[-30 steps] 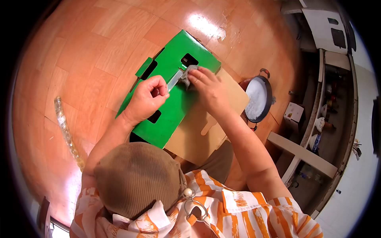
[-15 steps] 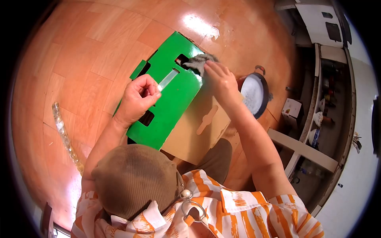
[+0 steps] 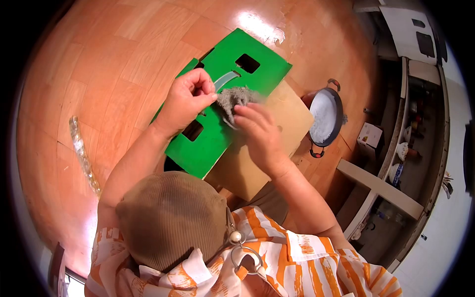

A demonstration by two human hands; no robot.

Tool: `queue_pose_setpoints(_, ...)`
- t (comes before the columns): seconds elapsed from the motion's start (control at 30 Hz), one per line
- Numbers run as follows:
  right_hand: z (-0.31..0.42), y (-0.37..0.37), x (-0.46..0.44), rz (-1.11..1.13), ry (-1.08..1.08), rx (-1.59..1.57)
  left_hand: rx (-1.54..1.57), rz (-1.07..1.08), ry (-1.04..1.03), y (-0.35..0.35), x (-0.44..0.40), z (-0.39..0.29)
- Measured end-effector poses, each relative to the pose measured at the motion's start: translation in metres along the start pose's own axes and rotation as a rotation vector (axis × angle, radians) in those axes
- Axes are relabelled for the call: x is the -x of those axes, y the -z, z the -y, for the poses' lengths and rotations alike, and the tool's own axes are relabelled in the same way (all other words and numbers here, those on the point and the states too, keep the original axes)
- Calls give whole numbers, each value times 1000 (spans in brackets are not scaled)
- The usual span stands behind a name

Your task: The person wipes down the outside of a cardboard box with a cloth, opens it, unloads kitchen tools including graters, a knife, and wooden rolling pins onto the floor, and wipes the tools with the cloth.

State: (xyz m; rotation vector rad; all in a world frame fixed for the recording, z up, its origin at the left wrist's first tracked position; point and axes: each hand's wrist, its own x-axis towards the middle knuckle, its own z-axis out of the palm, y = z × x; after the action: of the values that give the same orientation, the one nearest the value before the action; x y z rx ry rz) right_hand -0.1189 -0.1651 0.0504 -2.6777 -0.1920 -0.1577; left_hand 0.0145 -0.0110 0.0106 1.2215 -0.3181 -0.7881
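Note:
A green cardboard box (image 3: 213, 142) with several cut-out openings lies in front of me, a brown cardboard flap (image 3: 287, 116) at its right side. My left hand (image 3: 187, 99) is closed in a pinch on the end of a clear plastic strap (image 3: 226, 80), whose other end enters a slot in the green panel. My right hand (image 3: 260, 136) has its fingers on a grey cloth (image 3: 234, 101), which rests against the green panel just below the strap. Motion blurs the fingertips of my right hand.
A dark two-handled pan (image 3: 324, 116) with whitish contents stands on the wooden floor at the right. Near it are a small white box (image 3: 369, 135) and open cabinet shelves (image 3: 383, 188) with dishes. A clear, crinkled strip (image 3: 81, 154) lies on the floor at the left.
My right hand and the cloth have moved from the panel's upper right edge down and left, near my left hand. The green box has shifted slightly up and right in view.

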Motion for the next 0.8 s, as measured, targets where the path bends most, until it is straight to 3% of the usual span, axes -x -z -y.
queue_pose_setpoints(0.17,-40,1,-24,31,-54,136,-100,45,-66,-8,-31,6)
queue_pose_setpoints(0.43,42,-31,12,245,218,135,-8,63,-77,-5,-54,8)
queue_pose_setpoints(0.57,14,-25,10,222,140,179,70,88,-57,-1,-55,8)
queue_pose_setpoints(0.7,-37,-5,-8,25,-69,325,37,59,-37,-1,-55,13)
queue_pose_setpoints(0.8,-14,-11,0,167,-5,309,57,63,-84,-1,-59,16)
